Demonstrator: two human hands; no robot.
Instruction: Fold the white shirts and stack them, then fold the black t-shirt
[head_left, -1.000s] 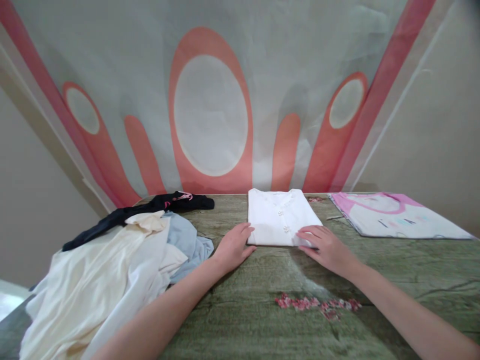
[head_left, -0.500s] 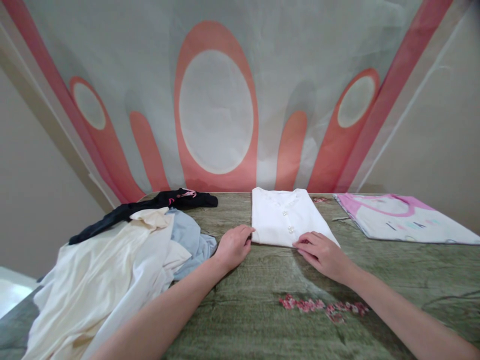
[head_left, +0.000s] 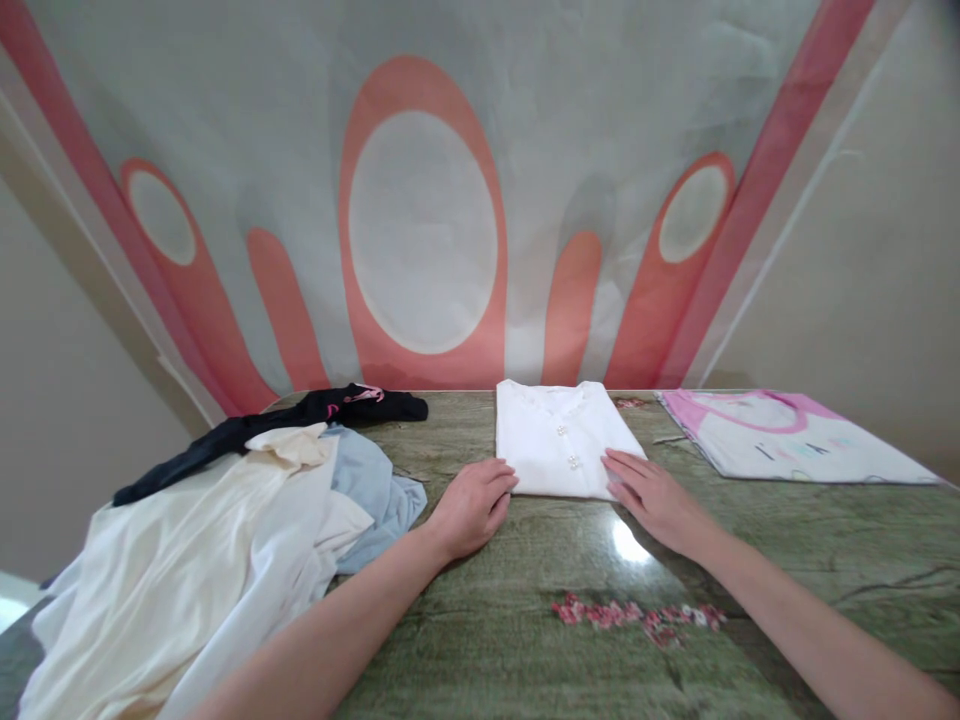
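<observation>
A folded white shirt (head_left: 551, 445) with a V neckline and decorative buttons lies flat near the back edge of the table. At its front left corner rests my left hand (head_left: 474, 503), fingers stretched and touching the cloth. My right hand (head_left: 654, 497) lies with fingers extended over the shirt's front right corner, which it partly hides. Neither hand grips anything.
To the left, a loose pile of cream and white clothes (head_left: 172, 570) lies with a light blue garment (head_left: 375, 490) and a black garment (head_left: 247, 432). A folded pink-and-white shirt (head_left: 795, 440) lies at the right. The wood-patterned table (head_left: 487, 630) meets a patterned wall covering (head_left: 420, 370).
My right hand has shifted from the shirt's front edge to its right corner, its fingers now more spread. My left hand has moved slightly onto the left corner. The view has shifted a little.
</observation>
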